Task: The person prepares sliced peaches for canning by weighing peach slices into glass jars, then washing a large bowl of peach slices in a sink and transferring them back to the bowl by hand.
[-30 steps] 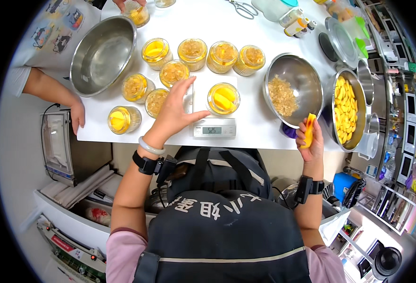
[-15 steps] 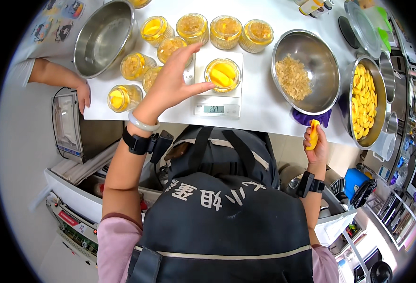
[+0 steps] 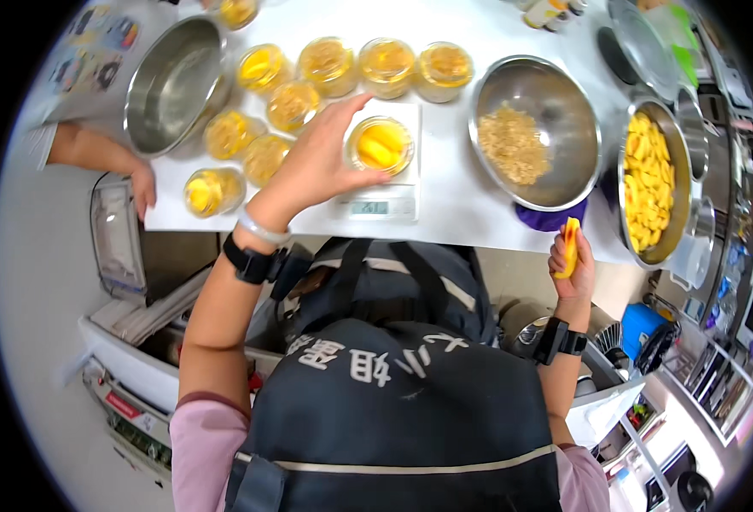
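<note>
My left hand curves around the left side of a glass jar with yellow fruit slices inside. Its thumb lies at the jar's near rim, and the forefinger stretches past the far side with a gap. The jar stands upright on a white digital kitchen scale. In my right hand, a crescent-shaped yellow peach slice is held upright just off the table's front edge. Near it stand a steel bowl of pale amber translucent pieces and a steel basin full of yellow slices.
Several filled glass jars stand behind and left of the scale, beside an empty steel bowl. Another person's hand rests at the table's left edge. Something purple lies under the amber-piece bowl. Small bottles stand at the back.
My left hand has come further right around the jar on the scale. The right hand keeps holding the peach slice in about the same place. The whole view has shifted slightly.
</note>
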{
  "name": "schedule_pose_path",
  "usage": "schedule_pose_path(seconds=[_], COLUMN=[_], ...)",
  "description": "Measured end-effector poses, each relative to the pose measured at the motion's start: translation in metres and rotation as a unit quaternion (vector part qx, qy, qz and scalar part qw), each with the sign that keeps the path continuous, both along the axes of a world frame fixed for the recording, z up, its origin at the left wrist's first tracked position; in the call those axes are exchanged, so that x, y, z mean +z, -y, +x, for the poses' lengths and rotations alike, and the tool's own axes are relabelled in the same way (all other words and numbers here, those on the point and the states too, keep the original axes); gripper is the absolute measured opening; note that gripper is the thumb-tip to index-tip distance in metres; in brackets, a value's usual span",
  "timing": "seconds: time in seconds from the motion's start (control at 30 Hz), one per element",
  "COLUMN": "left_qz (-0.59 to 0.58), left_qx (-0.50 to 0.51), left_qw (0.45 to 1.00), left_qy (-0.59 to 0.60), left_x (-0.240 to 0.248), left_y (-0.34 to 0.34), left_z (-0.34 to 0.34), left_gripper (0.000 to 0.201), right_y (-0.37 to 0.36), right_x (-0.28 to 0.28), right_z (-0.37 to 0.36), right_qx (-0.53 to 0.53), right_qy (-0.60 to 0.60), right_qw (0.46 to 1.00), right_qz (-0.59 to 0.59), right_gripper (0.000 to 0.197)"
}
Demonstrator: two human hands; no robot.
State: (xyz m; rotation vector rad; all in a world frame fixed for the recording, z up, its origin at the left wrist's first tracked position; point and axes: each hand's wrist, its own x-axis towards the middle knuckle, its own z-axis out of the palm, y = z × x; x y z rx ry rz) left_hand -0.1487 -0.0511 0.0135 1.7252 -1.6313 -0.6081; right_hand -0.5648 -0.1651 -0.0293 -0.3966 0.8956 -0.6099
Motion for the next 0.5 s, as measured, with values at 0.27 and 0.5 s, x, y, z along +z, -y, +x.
schedule_pose_path(seconds=[0.27, 0.5], left_qz=[0.059, 0.071], left_qx=[-0.005, 0.047], left_qw=[0.996, 0.994], left_qy=[0.062, 0.071], left_x=[-0.006, -0.02], left_y=[0.004, 0.007], left_z=[-0.018, -0.022], left_gripper=[0.093, 0.099], right_y=[0.094, 0.168], right_x=[0.048, 0.036], right_z=[-0.04, -0.081], right_qx=[-0.119, -0.117], right_qy=[-0.133, -0.352], right_qw=[0.975, 0.916], right_qz=[-0.129, -0.151], right_gripper=[0.026, 0.046])
